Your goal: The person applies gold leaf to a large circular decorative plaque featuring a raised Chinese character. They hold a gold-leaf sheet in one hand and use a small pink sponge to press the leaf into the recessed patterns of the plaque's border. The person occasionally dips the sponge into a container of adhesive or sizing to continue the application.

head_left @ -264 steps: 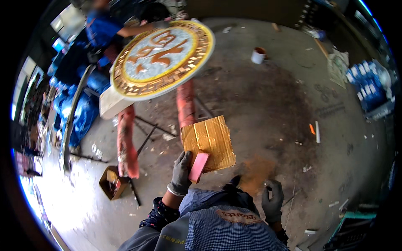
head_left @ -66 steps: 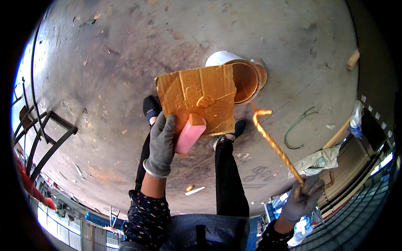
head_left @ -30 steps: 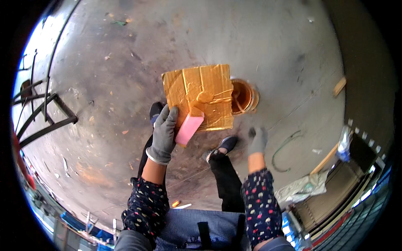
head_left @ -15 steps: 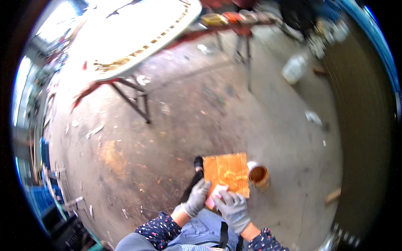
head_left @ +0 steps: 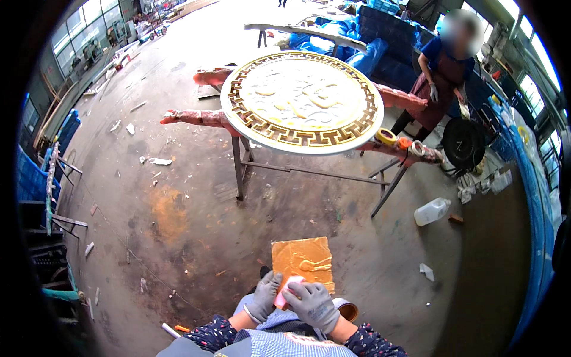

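Note:
A square board [head_left: 306, 253] coated in gold-brown paint, with thicker ridges of it across the middle, is held low in front of me. My left hand [head_left: 262, 298], in a grey glove, is closed on its near left edge, thumb on top; the other fingers are partly hidden. My right hand [head_left: 313, 304], gloved alike, grips a pink sponge [head_left: 286, 291] at the board's near edge, close to my left thumb. Just right of the board, partly behind my right wrist, a round can [head_left: 348, 310] shows a brown inside.
A white round panel [head_left: 285, 98] with gold relief and a gold key-pattern border lies on padded trestles [head_left: 238, 178]. Tape rolls [head_left: 386, 137] hang on the right beam. A co-worker [head_left: 443, 77] stands beyond at right. A plastic jug [head_left: 432, 212] and scraps lie on the floor.
My view has lifted, so the whole round panel and a co-worker now show. The board and both hands sit further left and lower in view. The sponge stays in my right hand.

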Available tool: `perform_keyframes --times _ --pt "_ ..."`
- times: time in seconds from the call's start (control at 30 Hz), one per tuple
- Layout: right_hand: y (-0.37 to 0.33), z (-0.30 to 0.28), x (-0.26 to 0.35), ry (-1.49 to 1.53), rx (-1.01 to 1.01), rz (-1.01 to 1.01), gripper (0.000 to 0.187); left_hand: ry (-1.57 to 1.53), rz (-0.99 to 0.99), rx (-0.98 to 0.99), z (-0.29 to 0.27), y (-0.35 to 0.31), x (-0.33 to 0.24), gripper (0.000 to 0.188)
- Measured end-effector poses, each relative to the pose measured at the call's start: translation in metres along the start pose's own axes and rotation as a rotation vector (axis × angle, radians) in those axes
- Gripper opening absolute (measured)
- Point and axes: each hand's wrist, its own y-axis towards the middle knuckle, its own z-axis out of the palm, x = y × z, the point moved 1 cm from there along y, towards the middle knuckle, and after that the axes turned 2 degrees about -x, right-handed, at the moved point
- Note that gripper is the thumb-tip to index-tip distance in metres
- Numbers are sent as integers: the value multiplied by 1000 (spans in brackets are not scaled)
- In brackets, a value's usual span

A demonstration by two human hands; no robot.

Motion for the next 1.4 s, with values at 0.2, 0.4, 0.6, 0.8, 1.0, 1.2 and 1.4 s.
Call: perform_keyframes --times 0.2,0.4,0.6,0.8,1.0,1.2,1.4 --pt "108 -34 -9 288 -154 -5 52 -198 131 -11 -15 32 -100 35" --pt "179 -31 -46 412 -173 99 54 -221 245 -124 -27 70 -161 34" --pt "239 -11 -92 456 -126 42 53 -286 265 -193 -9 105 -205 34" --pt "316 -19 -144 476 -48 -114 42 -248 404 -272 -4 144 -255 34" --pt "370 -24 -180 621 -27 -143 44 -259 440 -345 -9 182 -277 36" --pt "423 -30 -213 920 -117 176 44 -173 419 -303 -30 217 -317 43" --pt "464 -2 -215 1003 -115 572 35 2 442 -263 -73 254 -382 42"
